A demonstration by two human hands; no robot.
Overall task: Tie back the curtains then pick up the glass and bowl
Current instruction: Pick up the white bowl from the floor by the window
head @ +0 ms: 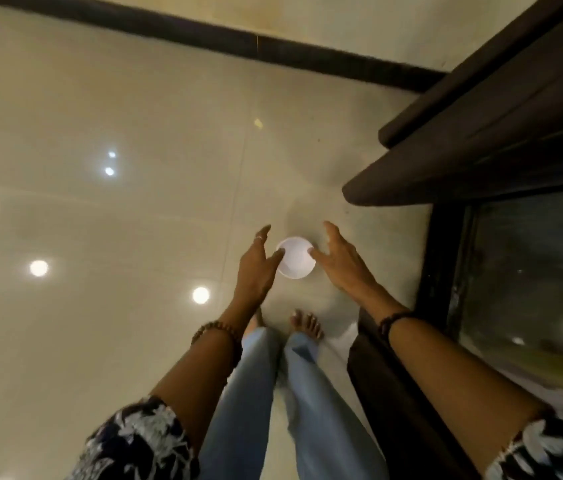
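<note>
On the tiled floor (134, 220) just ahead of the bare feet (307, 323) sits the white bowl (295, 257); left hand (256, 268) and right hand (340, 263) flank it, each grip released, fingers spread, thumbs apparently at its rim.

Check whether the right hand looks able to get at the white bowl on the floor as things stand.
Probably yes. The right hand is open beside the white bowl, its thumb tip at the rim, and nothing lies between them. The left hand flanks the other side, and the dark furniture sits off to the right.
</note>
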